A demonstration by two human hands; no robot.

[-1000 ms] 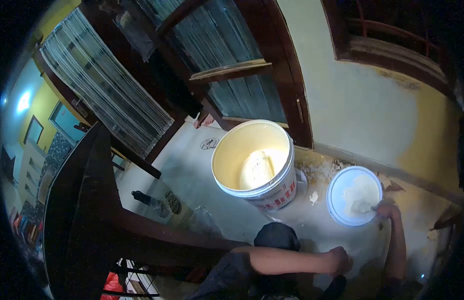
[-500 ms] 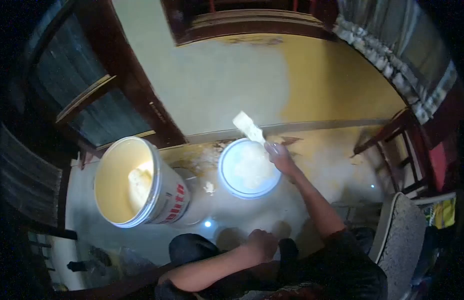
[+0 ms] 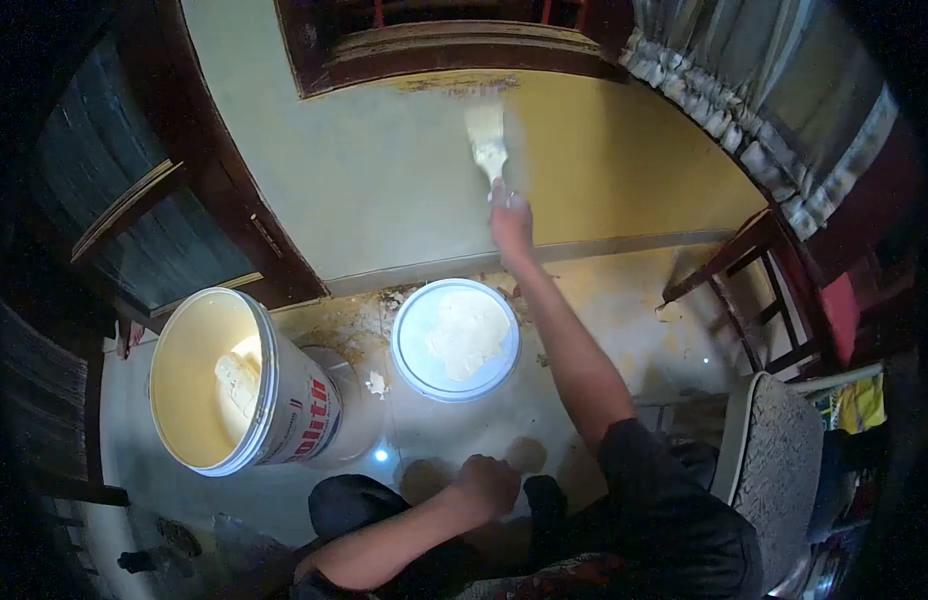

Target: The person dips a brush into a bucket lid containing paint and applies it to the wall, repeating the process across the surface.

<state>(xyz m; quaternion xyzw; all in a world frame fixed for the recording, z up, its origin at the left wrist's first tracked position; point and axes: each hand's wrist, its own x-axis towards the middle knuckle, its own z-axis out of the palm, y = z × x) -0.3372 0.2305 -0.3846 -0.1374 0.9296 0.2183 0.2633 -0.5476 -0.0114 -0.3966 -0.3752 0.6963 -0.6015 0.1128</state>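
My right hand (image 3: 511, 222) is closed round the handle of a wide, white-coated paintbrush (image 3: 486, 135), whose head lies against the wall (image 3: 414, 170) below the window. There the pale coat meets bare yellow wall. My left hand (image 3: 487, 487) is curled into a fist over my knees, with nothing visible in it. Between me and the wall, a round light-blue lid (image 3: 414, 350) lies on the floor with a spread of white paste (image 3: 468, 333) on it. To the left leans or stands a large white bucket (image 3: 299, 415) with red lettering and a pale lump (image 3: 238, 384) inside.
A dark wooden door (image 3: 224, 150) stands at the left, and a dark window frame (image 3: 464, 50) tops the wall. On the right are a curtain (image 3: 764, 110), a wooden chair (image 3: 774, 290) and a grey padded seat (image 3: 779, 450). White crumbs (image 3: 376, 383) lie on the floor.
My right hand has moved up and forward from above the lid, bringing the paintbrush onto the wall. The left fist keeps its pose; the view has shifted slightly right.
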